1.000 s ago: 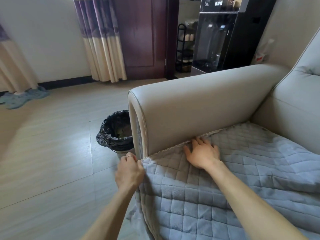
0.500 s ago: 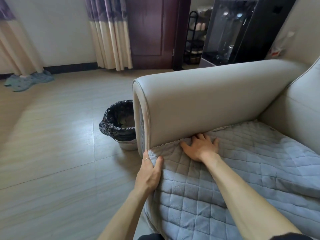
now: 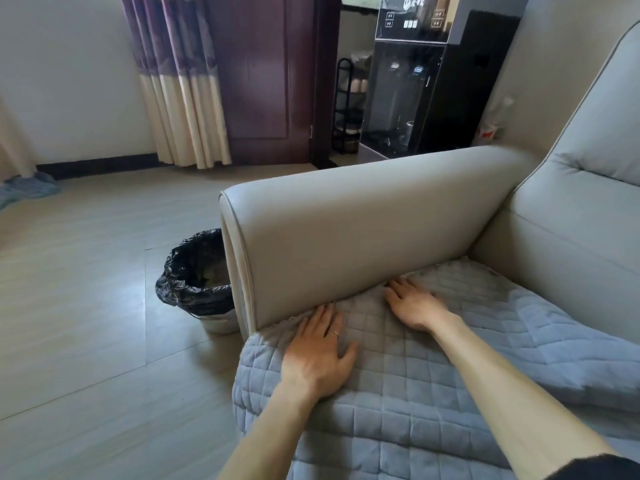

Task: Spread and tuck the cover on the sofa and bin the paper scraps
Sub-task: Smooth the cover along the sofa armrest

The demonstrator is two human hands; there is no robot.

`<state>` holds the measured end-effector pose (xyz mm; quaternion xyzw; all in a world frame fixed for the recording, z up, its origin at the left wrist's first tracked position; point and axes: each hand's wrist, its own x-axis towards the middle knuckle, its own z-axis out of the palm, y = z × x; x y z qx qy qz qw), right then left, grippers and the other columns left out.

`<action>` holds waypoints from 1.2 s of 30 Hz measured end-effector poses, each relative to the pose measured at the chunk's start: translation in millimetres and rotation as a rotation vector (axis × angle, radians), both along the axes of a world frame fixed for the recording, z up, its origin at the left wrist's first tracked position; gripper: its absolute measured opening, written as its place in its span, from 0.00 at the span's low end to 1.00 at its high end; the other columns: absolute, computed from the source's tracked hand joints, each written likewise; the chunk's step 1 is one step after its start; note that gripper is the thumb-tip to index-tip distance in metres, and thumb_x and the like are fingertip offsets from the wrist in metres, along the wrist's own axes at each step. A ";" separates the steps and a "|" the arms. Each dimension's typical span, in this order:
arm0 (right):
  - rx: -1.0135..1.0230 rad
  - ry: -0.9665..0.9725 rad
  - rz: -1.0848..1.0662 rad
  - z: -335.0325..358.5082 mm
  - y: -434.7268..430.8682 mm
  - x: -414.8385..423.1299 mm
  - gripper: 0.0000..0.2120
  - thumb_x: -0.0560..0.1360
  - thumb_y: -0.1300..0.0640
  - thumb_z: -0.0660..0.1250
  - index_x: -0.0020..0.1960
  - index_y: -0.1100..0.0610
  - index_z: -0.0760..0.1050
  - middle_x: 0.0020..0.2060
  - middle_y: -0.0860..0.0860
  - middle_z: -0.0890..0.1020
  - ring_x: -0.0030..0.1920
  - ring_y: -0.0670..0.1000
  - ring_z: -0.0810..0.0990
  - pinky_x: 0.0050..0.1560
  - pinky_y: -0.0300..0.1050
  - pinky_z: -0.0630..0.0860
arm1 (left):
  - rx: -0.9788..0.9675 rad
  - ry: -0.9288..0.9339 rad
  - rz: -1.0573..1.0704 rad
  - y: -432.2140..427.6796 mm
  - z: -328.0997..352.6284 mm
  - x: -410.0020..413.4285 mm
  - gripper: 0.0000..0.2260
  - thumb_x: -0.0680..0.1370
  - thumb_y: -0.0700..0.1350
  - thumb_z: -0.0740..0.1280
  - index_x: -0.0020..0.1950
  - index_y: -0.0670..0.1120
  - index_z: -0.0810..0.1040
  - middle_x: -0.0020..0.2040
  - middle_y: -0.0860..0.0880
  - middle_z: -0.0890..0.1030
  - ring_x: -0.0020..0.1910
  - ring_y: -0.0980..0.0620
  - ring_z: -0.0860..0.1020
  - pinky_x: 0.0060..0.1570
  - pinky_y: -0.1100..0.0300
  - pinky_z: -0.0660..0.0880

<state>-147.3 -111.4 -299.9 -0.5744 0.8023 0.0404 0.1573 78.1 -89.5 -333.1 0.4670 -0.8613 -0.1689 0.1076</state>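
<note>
- Sofa [image 3: 571, 237]: beige, leather-look, one padded armrest [image 3: 363, 230] running along the seat's outer side.
- Quilted cover [image 3: 433, 393]: grey-blue, laid over the seat cushion; its trimmed edge meets the foot of the armrest, its near corner hangs over the seat front, and a loose fold lies at the right.
- Water dispenser [image 3: 415, 81]: black, standing behind the armrest.
- Waste bin [image 3: 197, 282]: lined with a black bag, on the floor just beside the armrest's front end; contents too dim to tell.
- Left hand [image 3: 318, 355]: flat, palm down, fingers spread, pressing the cover near the armrest's front; ring on one finger; grips nothing.
- Right hand [image 3: 415, 306]: flat, palm down, fingertips at the seam beneath the armrest; grips nothing.
</note>
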 end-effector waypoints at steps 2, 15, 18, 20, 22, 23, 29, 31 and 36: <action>-0.035 0.066 -0.018 10.8 -12.5 -4.8 0.29 0.80 0.38 0.42 0.78 0.47 0.56 0.79 0.45 0.53 0.78 0.49 0.50 0.73 0.67 0.50 | -0.072 -0.004 0.025 -8.3 8.8 -6.8 0.30 0.81 0.62 0.49 0.81 0.51 0.48 0.80 0.53 0.45 0.78 0.57 0.41 0.75 0.59 0.36; -0.096 -0.006 -0.079 -0.3 -41.1 -28.0 0.28 0.80 0.36 0.44 0.73 0.45 0.67 0.75 0.47 0.65 0.75 0.54 0.59 0.72 0.65 0.57 | -0.124 -0.023 0.053 -23.3 -4.8 -9.6 0.30 0.80 0.62 0.48 0.80 0.54 0.48 0.80 0.56 0.47 0.78 0.60 0.42 0.73 0.61 0.36; -0.120 0.029 -0.189 -1.5 -34.1 -52.3 0.28 0.80 0.40 0.44 0.74 0.49 0.66 0.77 0.47 0.60 0.78 0.52 0.51 0.71 0.73 0.51 | -0.148 0.001 0.035 -17.4 1.6 -18.7 0.30 0.80 0.62 0.48 0.80 0.54 0.48 0.80 0.56 0.47 0.78 0.59 0.42 0.74 0.60 0.37; -0.133 0.060 -0.218 7.9 -45.4 -62.6 0.28 0.79 0.41 0.44 0.74 0.51 0.64 0.77 0.47 0.59 0.78 0.51 0.50 0.69 0.76 0.47 | -0.194 0.028 0.026 -30.2 9.4 -29.0 0.30 0.80 0.62 0.48 0.80 0.54 0.48 0.80 0.55 0.47 0.78 0.59 0.43 0.75 0.59 0.37; -0.093 0.084 -0.212 11.7 -53.8 -65.8 0.29 0.79 0.40 0.44 0.76 0.50 0.62 0.78 0.47 0.58 0.78 0.52 0.50 0.69 0.76 0.48 | -0.181 0.037 0.013 -35.8 7.8 -35.2 0.30 0.80 0.62 0.47 0.80 0.54 0.48 0.80 0.56 0.47 0.78 0.59 0.42 0.74 0.59 0.37; -0.064 0.089 -0.209 7.2 -54.9 -65.3 0.29 0.78 0.40 0.43 0.76 0.49 0.61 0.78 0.47 0.58 0.78 0.53 0.50 0.69 0.76 0.48 | -0.168 0.030 0.015 -33.8 2.2 -36.0 0.30 0.80 0.62 0.47 0.80 0.54 0.48 0.80 0.56 0.47 0.78 0.60 0.42 0.74 0.60 0.36; 0.071 0.004 -0.287 -27.1 -29.1 -32.7 0.31 0.79 0.37 0.40 0.79 0.45 0.50 0.80 0.47 0.44 0.78 0.57 0.39 0.67 0.79 0.40 | -0.108 -0.031 0.031 -23.6 -25.1 -25.4 0.31 0.79 0.63 0.47 0.80 0.54 0.51 0.80 0.56 0.48 0.77 0.60 0.43 0.75 0.60 0.39; 0.076 0.000 -0.250 -24.7 -13.7 -8.5 0.34 0.77 0.32 0.39 0.80 0.44 0.44 0.80 0.49 0.42 0.78 0.60 0.38 0.66 0.79 0.37 | -0.098 -0.036 0.030 -26.9 -26.7 -23.9 0.32 0.78 0.64 0.45 0.80 0.54 0.51 0.80 0.56 0.50 0.78 0.60 0.44 0.76 0.58 0.42; -0.216 0.128 -0.130 -21.4 30.2 35.6 0.28 0.81 0.38 0.40 0.79 0.43 0.51 0.80 0.52 0.51 0.79 0.56 0.43 0.71 0.70 0.36 | -0.112 0.082 0.007 -38.1 -13.4 -38.9 0.29 0.78 0.62 0.51 0.77 0.52 0.64 0.77 0.54 0.62 0.77 0.56 0.57 0.75 0.59 0.51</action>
